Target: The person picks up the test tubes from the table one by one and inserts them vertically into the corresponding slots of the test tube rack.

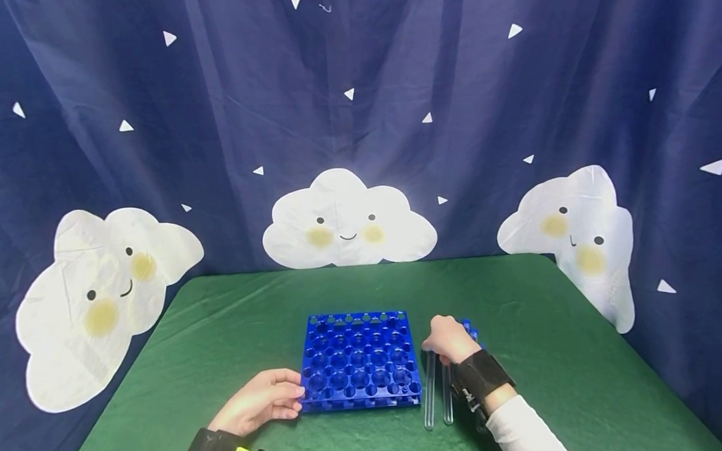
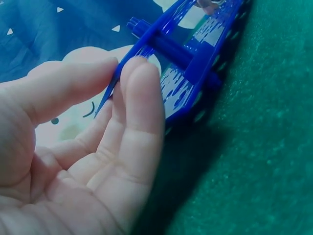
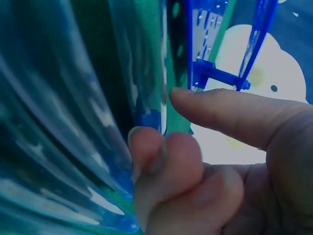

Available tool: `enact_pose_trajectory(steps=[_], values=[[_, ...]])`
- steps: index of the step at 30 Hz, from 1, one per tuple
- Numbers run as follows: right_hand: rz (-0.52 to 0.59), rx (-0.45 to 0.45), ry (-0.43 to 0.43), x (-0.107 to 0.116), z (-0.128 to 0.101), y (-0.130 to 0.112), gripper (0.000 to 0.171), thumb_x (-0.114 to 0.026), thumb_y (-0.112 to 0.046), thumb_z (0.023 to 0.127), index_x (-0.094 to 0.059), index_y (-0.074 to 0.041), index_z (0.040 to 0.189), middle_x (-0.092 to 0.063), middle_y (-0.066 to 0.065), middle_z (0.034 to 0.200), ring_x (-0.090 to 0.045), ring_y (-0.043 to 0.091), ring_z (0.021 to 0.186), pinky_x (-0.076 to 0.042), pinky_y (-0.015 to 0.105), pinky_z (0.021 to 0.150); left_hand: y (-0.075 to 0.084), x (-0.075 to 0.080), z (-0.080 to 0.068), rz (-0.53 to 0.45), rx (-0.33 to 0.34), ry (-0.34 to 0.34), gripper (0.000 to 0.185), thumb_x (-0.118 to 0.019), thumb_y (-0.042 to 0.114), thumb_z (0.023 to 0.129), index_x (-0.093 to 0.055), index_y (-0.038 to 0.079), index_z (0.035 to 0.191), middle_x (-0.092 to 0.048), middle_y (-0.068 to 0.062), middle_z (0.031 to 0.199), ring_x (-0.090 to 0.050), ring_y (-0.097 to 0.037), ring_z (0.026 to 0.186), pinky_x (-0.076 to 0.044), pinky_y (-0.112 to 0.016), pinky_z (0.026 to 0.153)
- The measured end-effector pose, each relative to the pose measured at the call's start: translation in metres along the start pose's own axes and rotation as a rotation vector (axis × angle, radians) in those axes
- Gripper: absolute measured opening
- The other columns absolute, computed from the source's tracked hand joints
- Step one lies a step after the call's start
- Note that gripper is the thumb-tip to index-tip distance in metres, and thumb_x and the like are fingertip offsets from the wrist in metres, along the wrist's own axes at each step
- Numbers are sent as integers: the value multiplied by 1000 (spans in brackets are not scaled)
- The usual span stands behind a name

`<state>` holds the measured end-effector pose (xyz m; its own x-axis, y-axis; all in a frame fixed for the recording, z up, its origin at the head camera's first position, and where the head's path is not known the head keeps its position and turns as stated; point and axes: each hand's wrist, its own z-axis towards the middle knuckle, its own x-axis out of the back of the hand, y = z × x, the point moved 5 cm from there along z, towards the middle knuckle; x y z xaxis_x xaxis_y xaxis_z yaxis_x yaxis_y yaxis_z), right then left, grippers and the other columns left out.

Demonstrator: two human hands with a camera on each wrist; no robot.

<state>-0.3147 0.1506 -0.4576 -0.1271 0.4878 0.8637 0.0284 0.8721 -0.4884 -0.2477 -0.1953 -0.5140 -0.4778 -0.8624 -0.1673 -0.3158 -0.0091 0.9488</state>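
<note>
My left hand (image 1: 265, 401) pinches the blue rack (image 1: 359, 369) by its eight o'clock edge, wrist angled inward. At the rack's three o'clock, my right hand (image 1: 450, 338) angles over the clear tubes (image 1: 430, 392), thumb and bent fingertips apart.

Curtained tabletop workspace, lab-like — cloud-print curtain (image 1: 331, 127), green-covered table (image 1: 224, 323), blue tube rack (image 1: 360, 392), clear tubes (image 1: 430, 395)

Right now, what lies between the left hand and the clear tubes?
The blue rack lies between the left hand and the clear tubes, as the head view shows.
</note>
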Motion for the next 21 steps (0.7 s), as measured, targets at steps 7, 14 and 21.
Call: enact_pose_trajectory(steps=[7,14,21], values=[[-111,54,64,-4,4,-4,17,-70,-7,71,-56,-7,61,-57,6,61,-51,19,46,-41,27,40,0,0,0,-2,7,-21,10,-61,8,92,-57,8,101,-67,2,83,-68,-11,73,-60,-27,70],[-41,14,30,-8,3,-2,20,-67,-6,74,-54,-9,59,-52,2,50,-48,12,37,-40,23,38,0,-1,0,6,14,-16,7,-61,9,93,-57,10,99,-68,2,82,-68,-11,73,-60,-27,69],[44,-5,-13,-8,2,2,28,-66,-9,80,-47,-10,59,-38,-4,41,-41,9,35,-37,20,37,-1,-1,-1,7,22,-10,8,-62,9,92,-57,10,98,-68,2,82,-68,-11,73,-60,-27,70]])
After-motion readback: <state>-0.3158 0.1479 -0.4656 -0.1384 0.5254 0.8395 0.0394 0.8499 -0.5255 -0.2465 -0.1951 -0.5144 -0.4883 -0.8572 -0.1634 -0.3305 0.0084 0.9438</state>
